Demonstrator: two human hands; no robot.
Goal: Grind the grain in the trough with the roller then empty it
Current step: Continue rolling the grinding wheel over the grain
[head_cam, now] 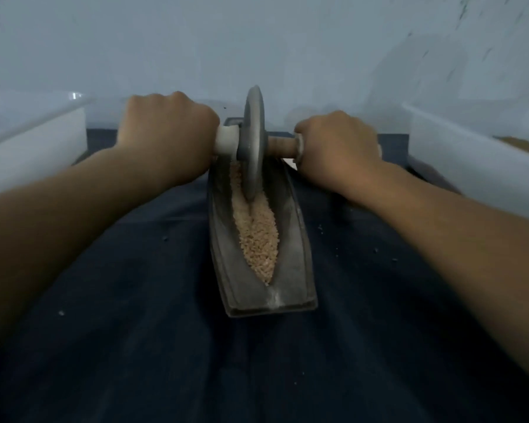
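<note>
1. Left bin [34,138]: white; beside the dark cloth [135,300]; contents not visible.
2. Left hand [165,132]: fingers curled round the left handle [226,143] of the roller [252,138].
3. Roller disc upright in the far half of the trough [290,239]; rim in the grain [258,236], which looks coarse; we judge grinding in hand, emptying not begun.
4. Right hand [336,145]: curled round the right handle [283,148].
5. Right bin [471,166]: something tan inside; next stroke, we judge, needs even downward pressure, disc kept in the groove.

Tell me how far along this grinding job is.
Done: grain lies in the trough. In hand: left hand and right hand grip the roller handles, its disc standing in the grain's far part. Left: grains look mostly whole; trough not yet emptied.
</note>
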